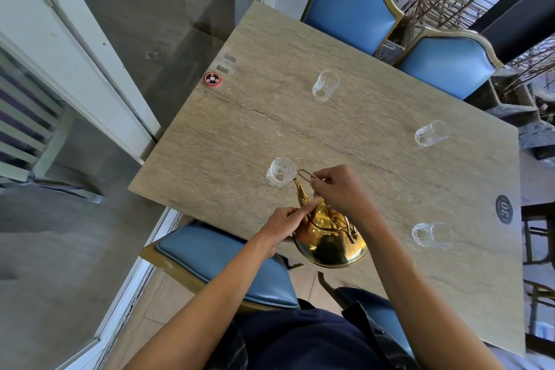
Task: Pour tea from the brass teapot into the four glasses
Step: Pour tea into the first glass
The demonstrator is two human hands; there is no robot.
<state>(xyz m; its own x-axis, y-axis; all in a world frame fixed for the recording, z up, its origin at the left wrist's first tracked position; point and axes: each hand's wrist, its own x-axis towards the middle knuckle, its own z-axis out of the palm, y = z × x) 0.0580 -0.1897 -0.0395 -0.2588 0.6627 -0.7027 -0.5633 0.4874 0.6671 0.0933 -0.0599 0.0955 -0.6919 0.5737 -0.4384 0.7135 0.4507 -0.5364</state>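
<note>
A shiny brass teapot (pixel 327 237) is tilted over the near edge of the stone table (pixel 300 117), its spout tip touching or just beside the rim of the nearest glass (pixel 280 172). My right hand (pixel 339 189) grips the wire handle above the pot. My left hand (pixel 285 222) rests against the pot's left side, a finger pressing on the lid. Three more clear glasses stand apart: one far (pixel 325 86), one right (pixel 432 133), one near right (pixel 432 234). All look empty.
A red round call button (pixel 213 78) sits at the table's left edge, a dark number disc (pixel 504 209) at the right. Two blue chairs (pixel 354 9) stand at the far side, another blue chair (pixel 222 261) below my left arm. A glass wall runs along the left.
</note>
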